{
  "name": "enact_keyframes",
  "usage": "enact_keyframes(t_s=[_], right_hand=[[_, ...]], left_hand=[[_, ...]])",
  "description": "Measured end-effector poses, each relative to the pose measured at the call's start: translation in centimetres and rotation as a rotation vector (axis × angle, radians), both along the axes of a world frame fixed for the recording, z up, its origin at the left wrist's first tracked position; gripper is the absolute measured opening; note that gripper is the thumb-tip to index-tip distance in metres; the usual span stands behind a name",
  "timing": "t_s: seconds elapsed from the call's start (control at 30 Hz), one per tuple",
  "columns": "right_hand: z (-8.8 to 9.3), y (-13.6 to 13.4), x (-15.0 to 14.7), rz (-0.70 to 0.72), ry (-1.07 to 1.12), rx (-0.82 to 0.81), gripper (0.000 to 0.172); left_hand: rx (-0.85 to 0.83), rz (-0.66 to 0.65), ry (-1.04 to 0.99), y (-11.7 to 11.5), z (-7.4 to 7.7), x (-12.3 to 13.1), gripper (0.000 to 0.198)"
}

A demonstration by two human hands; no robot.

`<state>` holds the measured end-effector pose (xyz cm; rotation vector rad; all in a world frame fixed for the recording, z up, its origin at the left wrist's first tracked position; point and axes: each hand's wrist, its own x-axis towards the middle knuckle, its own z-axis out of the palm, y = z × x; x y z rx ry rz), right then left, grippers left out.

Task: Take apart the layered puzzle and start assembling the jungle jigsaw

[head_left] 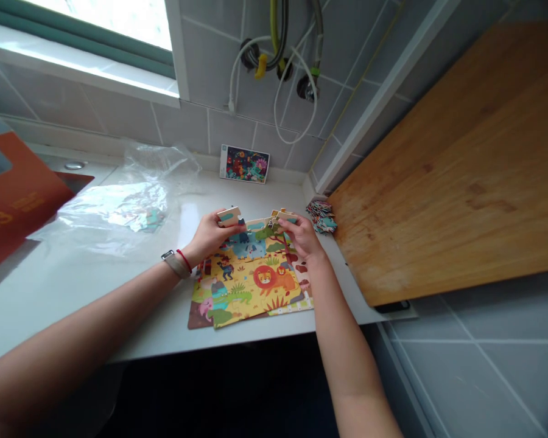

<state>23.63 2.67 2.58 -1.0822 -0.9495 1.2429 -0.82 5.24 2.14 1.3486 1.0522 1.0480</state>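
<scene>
A colourful animal jigsaw puzzle lies partly assembled on the white counter. My left hand is closed on a puzzle piece held just above the puzzle's far edge. My right hand pinches another puzzle piece at the top right of the puzzle. A watch and a red cord sit on my left wrist.
A heap of loose puzzle pieces lies right of the puzzle by a large wooden board. A reference picture leans on the tiled wall. Crumpled clear plastic and an orange box lid lie to the left.
</scene>
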Motion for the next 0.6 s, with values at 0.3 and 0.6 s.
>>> enact_keyframes(t_s=[0.3,0.6], right_hand=[[-0.2,-0.1,-0.2,0.021,0.042,0.011,0.038],[-0.1,0.8,0.9,-0.178,0.281,0.095,0.038]], left_hand=[[0.058,-0.122,0.128,-0.7,0.5,0.2,0.045],[0.0,-0.124,0.147,0.6,-1.0,-0.5,0.041]])
